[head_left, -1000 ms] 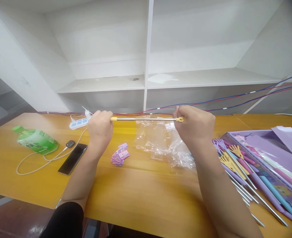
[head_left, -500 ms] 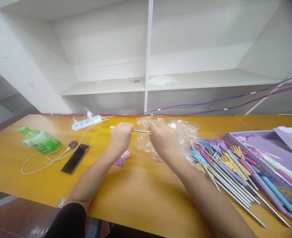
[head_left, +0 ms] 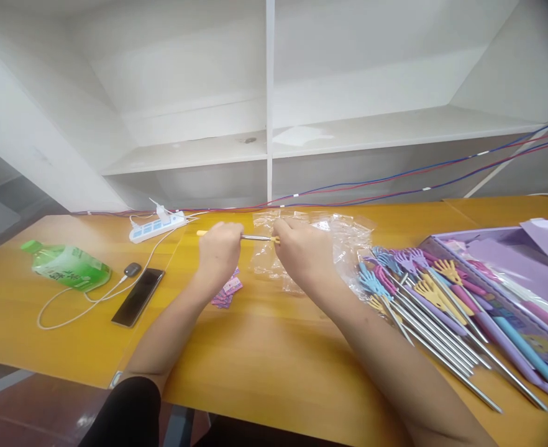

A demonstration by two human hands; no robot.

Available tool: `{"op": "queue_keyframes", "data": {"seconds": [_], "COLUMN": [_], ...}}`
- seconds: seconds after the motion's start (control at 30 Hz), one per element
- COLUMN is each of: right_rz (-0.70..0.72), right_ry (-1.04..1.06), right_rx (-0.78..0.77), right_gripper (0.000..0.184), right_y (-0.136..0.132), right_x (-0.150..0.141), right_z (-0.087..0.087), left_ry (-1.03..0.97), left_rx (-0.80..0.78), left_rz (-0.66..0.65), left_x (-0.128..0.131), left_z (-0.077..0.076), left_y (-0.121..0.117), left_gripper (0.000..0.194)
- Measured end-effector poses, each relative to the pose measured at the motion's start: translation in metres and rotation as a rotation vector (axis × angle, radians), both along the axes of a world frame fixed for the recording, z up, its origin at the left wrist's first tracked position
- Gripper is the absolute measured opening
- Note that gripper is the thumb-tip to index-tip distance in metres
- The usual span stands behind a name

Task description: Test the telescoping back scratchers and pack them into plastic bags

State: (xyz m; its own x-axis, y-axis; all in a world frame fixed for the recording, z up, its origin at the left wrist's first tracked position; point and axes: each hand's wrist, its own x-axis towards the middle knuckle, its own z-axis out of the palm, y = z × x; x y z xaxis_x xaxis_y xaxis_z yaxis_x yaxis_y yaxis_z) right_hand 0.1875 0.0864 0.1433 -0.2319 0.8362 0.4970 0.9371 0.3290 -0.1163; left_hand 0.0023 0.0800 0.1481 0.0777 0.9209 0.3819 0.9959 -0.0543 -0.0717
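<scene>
Between my two hands, above the wooden table, a back scratcher [head_left: 256, 237] with a metal rod lies roughly level. My left hand [head_left: 220, 249] is closed round its yellow handle, whose end sticks out to the left. My right hand [head_left: 302, 248] is closed at the other end, over the yellow claw head, which is mostly hidden by the fingers. Clear plastic bags [head_left: 348, 239] lie behind and beside my right hand. Small pink printed cards [head_left: 227, 292] sit in a loose stack below my left hand.
Several colourful back scratchers [head_left: 432, 310] are heaped at the right, beside a purple box [head_left: 470, 233] holding more packed items. At the left are a green bottle [head_left: 71, 266], a phone [head_left: 138, 297], a white cable and a power strip [head_left: 158, 226]. White shelving [head_left: 269, 93] stands behind.
The camera view has shifted slightly, so the scene sits a little higher and further left. Both hands keep their grip on the back scratcher, with slightly more of its rod showing between them.
</scene>
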Motion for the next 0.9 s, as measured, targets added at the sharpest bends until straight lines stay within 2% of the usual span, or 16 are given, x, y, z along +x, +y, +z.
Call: {"op": "queue_keyframes", "data": {"seconds": [0.33,0.4,0.47,0.57,0.7,0.73,0.8,0.83,0.9], "right_rz": [0.022,0.051,0.068,0.030,-0.053,-0.041,0.054,0.145,0.374], "right_ry": [0.000,0.009,0.043,0.146,0.444,0.565,0.795,0.863,0.854], "right_rx": [-0.017,0.014,0.061,0.113,0.146,0.157,0.121,0.039,-0.231], "right_gripper": [0.022,0.020,0.019,0.016,0.008,0.013,0.027,0.031,0.032], "right_y": [0.000,0.003,0.007,0.014,0.021,0.022,0.022,0.021,0.017], "right_x": [0.004,0.014,0.028,0.051,0.069,0.070,0.069,0.066,0.059], "right_z": [0.005,0.009,0.015,0.024,0.033,0.034,0.036,0.036,0.036], "left_ry": [0.026,-0.003,-0.067,-0.137,-0.238,-0.313,-0.502,-0.586,-0.675], "left_rx": [-0.063,-0.117,-0.198,-0.338,-0.396,-0.390,-0.373,-0.369,-0.370], "left_rz": [0.008,-0.034,-0.142,-0.320,-0.359,-0.368,-0.393,-0.402,-0.409], "left_x": [0.001,0.006,0.013,0.020,0.018,0.016,0.015,0.015,0.019], "left_z": [0.001,0.002,0.004,0.005,0.005,0.004,0.003,0.002,-0.001], "left_y": [0.001,-0.003,-0.010,-0.021,-0.024,-0.022,-0.019,-0.019,-0.018], "left_gripper": [0.027,0.022,0.014,0.017,0.029,0.029,0.029,0.029,0.030]}}
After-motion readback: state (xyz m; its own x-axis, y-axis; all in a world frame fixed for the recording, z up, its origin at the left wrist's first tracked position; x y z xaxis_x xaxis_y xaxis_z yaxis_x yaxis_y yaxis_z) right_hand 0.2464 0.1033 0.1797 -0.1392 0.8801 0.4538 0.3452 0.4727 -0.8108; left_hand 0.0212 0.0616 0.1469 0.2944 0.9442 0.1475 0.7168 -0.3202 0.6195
